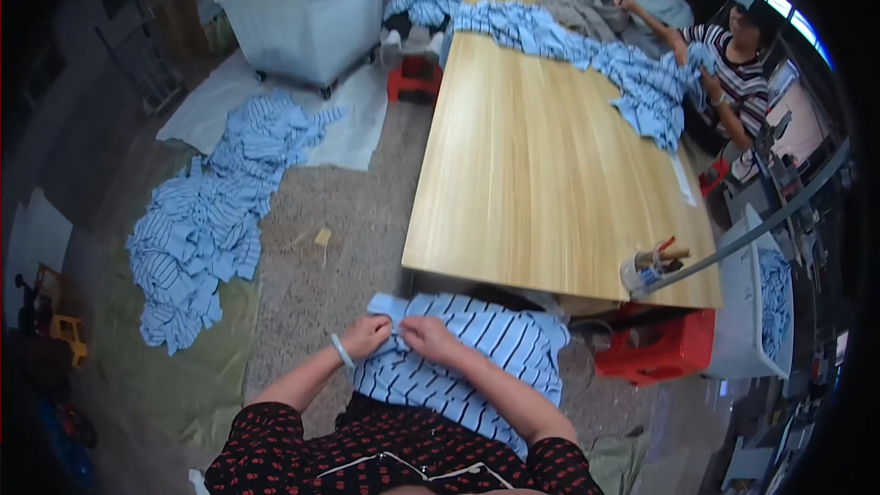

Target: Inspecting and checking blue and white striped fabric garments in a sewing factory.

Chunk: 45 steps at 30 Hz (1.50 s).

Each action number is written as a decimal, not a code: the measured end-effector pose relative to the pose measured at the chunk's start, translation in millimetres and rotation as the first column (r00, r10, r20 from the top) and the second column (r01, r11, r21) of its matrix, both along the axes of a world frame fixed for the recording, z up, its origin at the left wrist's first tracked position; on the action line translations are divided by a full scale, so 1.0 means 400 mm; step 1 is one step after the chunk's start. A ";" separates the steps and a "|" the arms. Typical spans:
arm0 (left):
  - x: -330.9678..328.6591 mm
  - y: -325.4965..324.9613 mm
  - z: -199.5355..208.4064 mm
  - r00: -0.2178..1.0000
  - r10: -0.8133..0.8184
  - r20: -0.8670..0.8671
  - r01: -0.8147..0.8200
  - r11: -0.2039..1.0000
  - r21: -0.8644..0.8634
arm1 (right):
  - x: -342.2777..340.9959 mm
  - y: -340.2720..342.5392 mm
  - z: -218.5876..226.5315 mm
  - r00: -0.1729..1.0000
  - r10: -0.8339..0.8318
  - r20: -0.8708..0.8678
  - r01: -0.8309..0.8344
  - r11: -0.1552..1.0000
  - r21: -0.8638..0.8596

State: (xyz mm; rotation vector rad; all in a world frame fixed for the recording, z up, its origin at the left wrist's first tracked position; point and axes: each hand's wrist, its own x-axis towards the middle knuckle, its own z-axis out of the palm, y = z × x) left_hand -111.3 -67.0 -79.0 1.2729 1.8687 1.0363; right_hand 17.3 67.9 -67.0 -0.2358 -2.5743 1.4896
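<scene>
Across my lap lies a light blue knit garment (495,339) with dark stripes. My left hand (367,336) is closed on its plain blue edge at the upper left; a pale bracelet circles that wrist. Right beside it my right hand (429,339) pinches the same edge, fingers curled and pressed together. The two hands are close together, and the fingertips are partly hidden, so anything small between them cannot be made out. The striped cloth spreads from the hands to the right, near the table's front edge.
A wooden table (541,156) stands ahead, with a cup of tools (642,270) at its near right corner. Striped garments (211,211) lie heaped on floor sheets at left. A wheeled white bin (302,18), red stool (655,348), white crate (752,302) and several co-workers surround the table.
</scene>
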 end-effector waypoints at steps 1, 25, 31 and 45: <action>-0.004 -0.009 -0.006 1.000 -0.006 0.007 0.006 1.000 -0.005 | -0.006 -0.008 -0.002 1.000 -0.012 0.017 0.013 1.000 -0.024; -0.043 -0.015 0.062 0.989 0.048 0.140 -0.056 0.997 0.052 | 0.004 -0.010 0.064 0.974 -0.188 0.128 0.205 0.969 -0.136; -0.030 -0.119 0.007 0.909 0.218 0.356 -0.166 0.972 -0.169 | 0.085 -0.010 0.109 0.961 -0.092 0.263 0.103 0.994 -0.030; -0.003 0.002 0.077 0.948 -0.049 -0.316 0.054 0.999 0.008 | 0.120 -0.067 0.084 0.980 -0.030 0.195 -0.010 0.979 0.203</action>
